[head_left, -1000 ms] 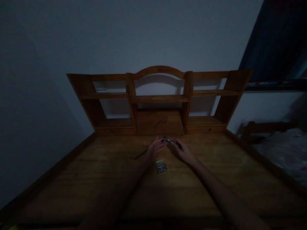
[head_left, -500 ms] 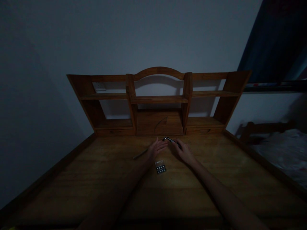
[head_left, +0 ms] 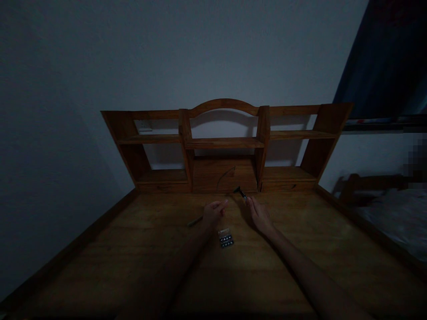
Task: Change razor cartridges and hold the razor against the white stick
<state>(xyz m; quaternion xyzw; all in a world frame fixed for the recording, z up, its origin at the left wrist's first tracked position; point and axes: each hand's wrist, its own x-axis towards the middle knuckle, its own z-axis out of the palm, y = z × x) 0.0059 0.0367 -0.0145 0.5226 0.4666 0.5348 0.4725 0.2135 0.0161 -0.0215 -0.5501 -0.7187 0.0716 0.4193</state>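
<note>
My right hand (head_left: 260, 217) grips a dark razor (head_left: 243, 194) by its handle, with the T-shaped head pointing up and left, above the desk. Left of it, my left hand (head_left: 213, 213) is closed, thumb and forefinger drawn together and pointing toward the razor without touching it. Whether anything small sits between those fingers is too dark to make out. Just below my left hand lies a small open case (head_left: 226, 240) with a clear lid and several dark pieces with bright marks, possibly blade cartridges. A thin brownish stick (head_left: 194, 221) rests partly behind my left hand.
A wooden desk (head_left: 133, 249) with raised side edges spreads under my arms. At its back stands a wooden shelf unit (head_left: 224, 143) with small drawers, against a pale wall. To the right are a wooden rail (head_left: 376, 180), pale bedding or plastic, and a dark curtain.
My left hand has drawn back a little from the razor, its stretched fingers now folded together. My right hand has turned the razor so its head points more upward. The view has shifted slightly.
</note>
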